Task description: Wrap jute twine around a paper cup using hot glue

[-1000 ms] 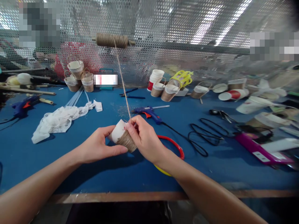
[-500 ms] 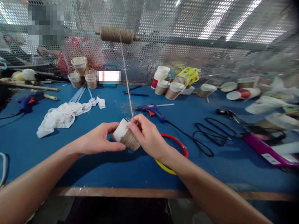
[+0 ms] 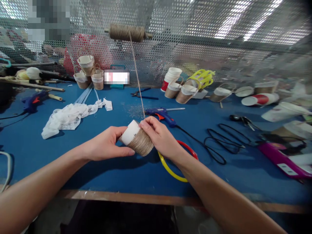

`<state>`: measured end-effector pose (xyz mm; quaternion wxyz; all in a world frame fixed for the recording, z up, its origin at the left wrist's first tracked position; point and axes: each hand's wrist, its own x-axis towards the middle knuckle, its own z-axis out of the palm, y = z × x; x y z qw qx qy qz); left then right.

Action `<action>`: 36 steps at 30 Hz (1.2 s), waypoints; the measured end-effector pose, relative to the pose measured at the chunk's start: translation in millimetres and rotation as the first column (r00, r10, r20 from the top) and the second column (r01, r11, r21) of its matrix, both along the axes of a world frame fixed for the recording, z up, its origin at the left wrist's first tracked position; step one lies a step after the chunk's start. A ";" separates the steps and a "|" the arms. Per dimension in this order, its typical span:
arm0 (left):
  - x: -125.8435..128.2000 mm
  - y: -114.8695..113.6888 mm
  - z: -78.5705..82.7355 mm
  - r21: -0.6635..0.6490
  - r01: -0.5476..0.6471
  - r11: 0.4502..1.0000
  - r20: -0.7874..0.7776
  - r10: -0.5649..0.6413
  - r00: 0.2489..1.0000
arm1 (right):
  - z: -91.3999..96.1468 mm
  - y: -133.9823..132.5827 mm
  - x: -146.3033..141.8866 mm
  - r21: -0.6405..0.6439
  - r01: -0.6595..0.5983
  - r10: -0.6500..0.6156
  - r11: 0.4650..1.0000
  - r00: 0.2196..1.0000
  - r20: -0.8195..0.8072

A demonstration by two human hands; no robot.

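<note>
My left hand (image 3: 107, 146) grips a white paper cup (image 3: 136, 139) lying sideways above the blue table (image 3: 117, 175); most of the cup is wound in brown twine. My right hand (image 3: 159, 136) pinches the twine strand (image 3: 137, 76) against the cup's upper side. That strand runs taut up to a twine spool (image 3: 126, 32) on a rod at the mesh wall. A red and yellow ring (image 3: 170, 167) lies under my right wrist.
A blue glue gun (image 3: 161, 114) with a black cord (image 3: 219, 146) lies just beyond my hands. White lace (image 3: 69, 117) is at the left, finished twine cups (image 3: 89, 71) and stacked cups (image 3: 177, 86) at the back, scissors (image 3: 241, 119) and a magenta tool (image 3: 282, 156) at the right. Another person sits behind the mesh.
The cup has turned in my hands and more of it is covered with twine. My hands and the view shifted slightly right.
</note>
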<state>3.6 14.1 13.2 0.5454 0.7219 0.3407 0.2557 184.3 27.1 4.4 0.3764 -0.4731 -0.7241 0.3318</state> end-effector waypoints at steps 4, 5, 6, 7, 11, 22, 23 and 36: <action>-1.2 -0.3 3.1 0.010 -0.002 1.000 -0.040 0.002 0.999 | 0.8 -5.7 -1.6 0.135 0.030 -0.037 0.990 0.998 0.054; -0.9 -0.5 3.7 0.011 -0.021 1.000 -0.053 0.021 0.998 | 0.1 -7.5 -2.4 0.186 0.032 -0.048 0.982 0.996 0.080; -0.3 -0.8 4.0 0.009 -0.047 0.999 -0.059 0.047 0.997 | -0.8 -9.2 -3.3 0.240 0.030 -0.059 0.970 0.992 0.111; 0.7 -1.2 3.9 0.003 -0.076 0.997 -0.058 0.076 0.995 | -2.0 -10.7 -4.4 0.290 0.023 -0.068 0.957 0.987 0.148; 6.9 -3.3 -0.7 -0.066 -0.176 0.982 -0.014 0.175 0.984 | -6.6 -14.6 -8.0 0.406 -0.040 -0.090 0.913 0.951 0.296; 12.7 -4.6 -7.3 -0.139 -0.272 0.952 0.055 0.282 0.958 | -9.6 -17.1 -9.9 0.467 -0.131 -0.089 0.874 0.903 0.421; 13.0 -4.4 -7.8 -0.139 -0.276 0.951 0.059 0.286 0.957 | -10.0 -17.2 -10.3 0.471 -0.133 -0.089 0.872 0.903 0.421; 11.8 -2.9 -8.6 -0.185 -0.209 0.960 0.121 0.234 0.965 | 16.2 19.2 -1.9 -0.017 -0.022 0.022 1.000 1.000 0.005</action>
